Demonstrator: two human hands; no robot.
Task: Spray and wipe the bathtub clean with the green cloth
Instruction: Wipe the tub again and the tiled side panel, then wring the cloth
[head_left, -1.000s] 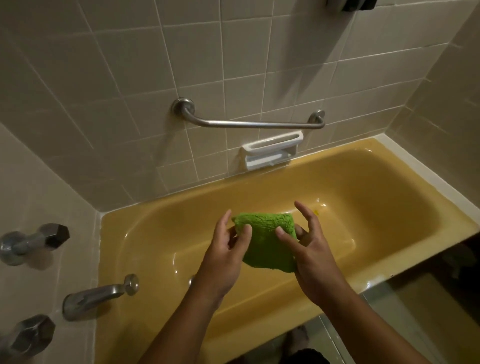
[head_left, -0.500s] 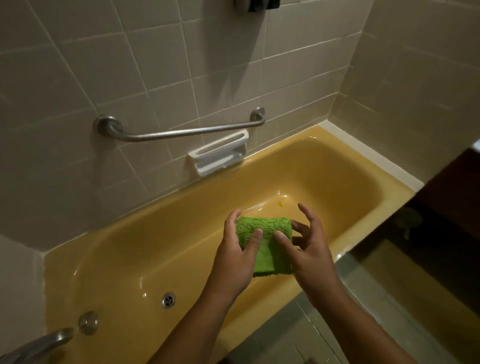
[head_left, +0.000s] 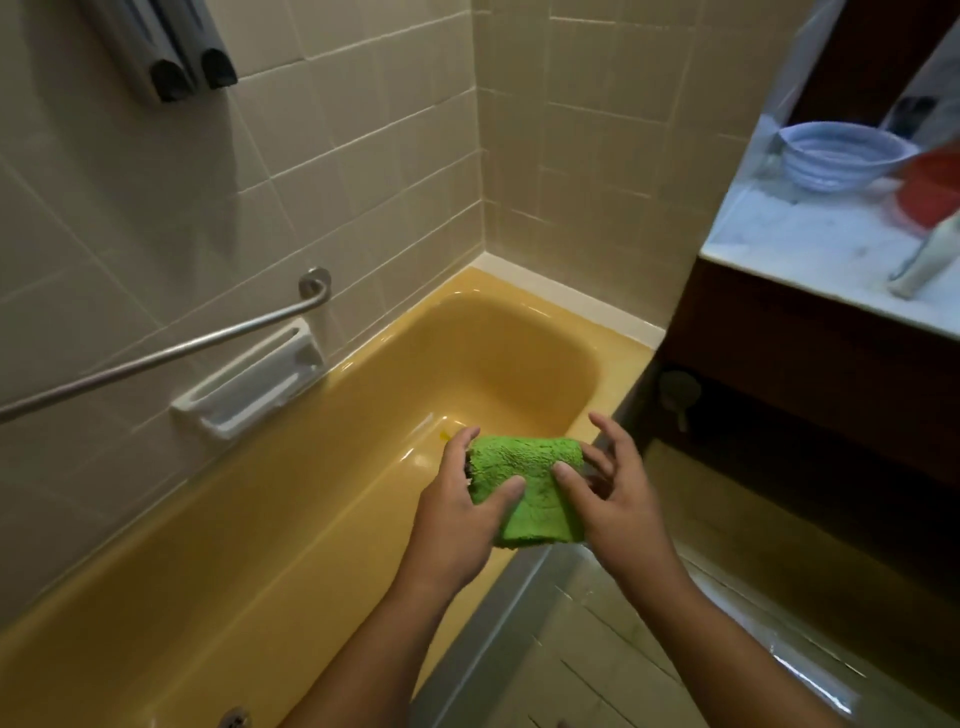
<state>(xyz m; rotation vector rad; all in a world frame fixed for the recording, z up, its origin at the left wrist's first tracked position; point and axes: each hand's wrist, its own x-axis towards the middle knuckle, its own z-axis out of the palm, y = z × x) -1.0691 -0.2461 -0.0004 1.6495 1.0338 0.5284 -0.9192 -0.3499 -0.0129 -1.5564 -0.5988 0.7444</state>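
The cloth (head_left: 524, 483) between the fingers (head_left: 506, 491) is bright green. Below them, the tub (head_left: 311, 519) is mustard yellow. Beyond, the tiles (head_left: 389, 156) are cream with pale grout lines, the bar (head_left: 156, 353) silver. Right of the fingers, the counter (head_left: 805, 244) is white, grey-marbled.

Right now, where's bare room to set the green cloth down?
Bare: the bathtub floor from the drain to the far end, and the rim below the soap dish. Crowded: the counter at its right, with the bowl and a red object.
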